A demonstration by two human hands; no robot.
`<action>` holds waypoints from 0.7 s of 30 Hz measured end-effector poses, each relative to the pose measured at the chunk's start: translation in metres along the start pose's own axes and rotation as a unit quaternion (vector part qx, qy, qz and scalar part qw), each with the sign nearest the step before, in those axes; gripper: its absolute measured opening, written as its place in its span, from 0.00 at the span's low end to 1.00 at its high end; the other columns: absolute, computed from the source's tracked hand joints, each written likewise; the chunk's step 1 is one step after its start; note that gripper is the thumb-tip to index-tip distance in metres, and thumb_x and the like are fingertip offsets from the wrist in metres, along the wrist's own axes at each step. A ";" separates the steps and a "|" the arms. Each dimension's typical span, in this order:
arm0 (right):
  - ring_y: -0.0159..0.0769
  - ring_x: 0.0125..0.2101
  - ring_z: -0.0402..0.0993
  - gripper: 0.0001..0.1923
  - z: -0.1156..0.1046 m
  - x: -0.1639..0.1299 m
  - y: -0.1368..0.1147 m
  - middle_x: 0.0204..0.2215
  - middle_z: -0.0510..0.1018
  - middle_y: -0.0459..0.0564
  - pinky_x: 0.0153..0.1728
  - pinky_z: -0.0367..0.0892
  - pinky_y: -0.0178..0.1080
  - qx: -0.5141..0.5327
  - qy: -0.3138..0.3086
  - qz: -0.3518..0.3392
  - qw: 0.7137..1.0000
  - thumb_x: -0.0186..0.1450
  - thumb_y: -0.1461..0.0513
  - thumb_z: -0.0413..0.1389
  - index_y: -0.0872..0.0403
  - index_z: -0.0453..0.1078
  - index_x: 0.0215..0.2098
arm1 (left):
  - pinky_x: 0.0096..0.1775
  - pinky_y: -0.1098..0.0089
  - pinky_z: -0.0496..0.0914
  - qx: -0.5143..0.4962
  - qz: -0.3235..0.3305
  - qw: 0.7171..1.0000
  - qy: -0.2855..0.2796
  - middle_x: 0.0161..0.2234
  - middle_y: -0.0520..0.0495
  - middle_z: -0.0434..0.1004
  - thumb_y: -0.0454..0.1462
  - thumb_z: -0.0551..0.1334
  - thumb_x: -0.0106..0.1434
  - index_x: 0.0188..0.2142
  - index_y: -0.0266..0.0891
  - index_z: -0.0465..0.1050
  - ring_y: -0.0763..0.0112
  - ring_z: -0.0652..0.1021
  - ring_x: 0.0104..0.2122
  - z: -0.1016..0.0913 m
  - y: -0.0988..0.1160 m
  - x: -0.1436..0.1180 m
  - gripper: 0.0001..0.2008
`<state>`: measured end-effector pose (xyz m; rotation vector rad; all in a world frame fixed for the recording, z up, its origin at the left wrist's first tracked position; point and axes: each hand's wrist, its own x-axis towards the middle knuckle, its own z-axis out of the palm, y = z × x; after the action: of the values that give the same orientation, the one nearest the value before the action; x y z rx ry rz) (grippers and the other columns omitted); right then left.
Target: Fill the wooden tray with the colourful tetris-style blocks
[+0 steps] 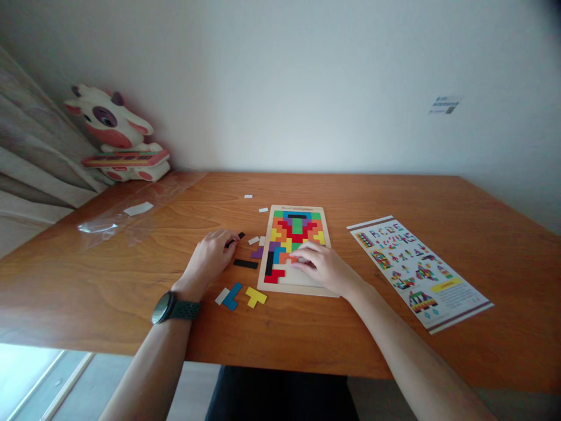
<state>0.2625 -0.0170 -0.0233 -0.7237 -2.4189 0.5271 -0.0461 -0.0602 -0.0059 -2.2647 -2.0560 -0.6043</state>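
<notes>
A wooden puzzle board (298, 292) with a pale frame lies flat, its upper part filled with coloured block pieces and its lower right bare. Above its lower half is my right hand (322, 266), thumb and fingers closed at an orange puzzle piece (284, 257). To the board's left, my left hand (213, 251) rests on the table, fingertips closed on a black puzzle piece (241, 235), which they partly hide. Close by lie a straight black piece (246, 264), a purple piece (258, 252), a blue piece (232, 297) and a yellow T-shaped piece (256, 296).
A printed pattern sheet (421, 272) lies right of the board on the wooden table (315, 345). Several small white pieces (253, 240) are scattered left of the board. Clear plastic wrapping (144, 219) and a cow-shaped toy keyboard (125, 140) are at the back left.
</notes>
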 end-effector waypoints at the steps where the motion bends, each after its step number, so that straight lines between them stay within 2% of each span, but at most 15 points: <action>1: 0.35 0.37 0.77 0.09 0.000 0.000 0.000 0.41 0.78 0.52 0.41 0.74 0.41 0.004 -0.001 0.001 1.000 0.69 0.63 0.59 0.53 0.74 0.47 | 0.41 0.65 0.71 0.001 -0.001 1.000 -0.001 0.38 0.46 0.80 0.38 0.54 0.67 0.38 0.42 0.74 0.60 0.79 0.39 0.000 0.000 0.000 0.10; 8: 0.29 0.29 0.75 0.08 -0.006 0.000 -0.005 0.41 0.77 0.50 0.36 0.73 0.37 0.047 -0.010 0.016 0.999 0.68 0.63 0.59 0.52 0.75 0.46 | 0.41 0.65 0.72 -0.002 -0.002 1.000 0.002 0.38 0.46 0.81 0.38 0.54 0.67 0.38 0.42 0.74 0.61 0.80 0.39 0.000 0.000 0.000 0.10; 16: 0.30 0.30 0.75 0.08 -0.003 0.000 -0.008 0.40 0.77 0.50 0.35 0.73 0.37 0.059 0.020 0.028 0.998 0.71 0.58 0.57 0.52 0.75 0.45 | 0.42 0.65 0.72 -0.008 -0.008 1.000 -0.003 0.38 0.46 0.81 0.39 0.54 0.69 0.40 0.42 0.74 0.61 0.80 0.39 -0.001 0.001 -0.001 0.10; 21: 0.31 0.33 0.76 0.09 -0.005 0.001 -0.008 0.41 0.77 0.51 0.37 0.74 0.37 0.063 0.028 0.037 0.997 0.72 0.58 0.55 0.52 0.73 0.46 | 0.48 0.60 0.72 0.009 0.020 0.999 0.034 0.42 0.43 0.79 0.42 0.54 0.70 0.42 0.41 0.74 0.58 0.78 0.43 -0.001 0.005 0.000 0.12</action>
<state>0.2615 -0.0221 -0.0153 -0.7648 -2.2913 0.6722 -0.0416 -0.0616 -0.0035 -2.2386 -1.9720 -0.6475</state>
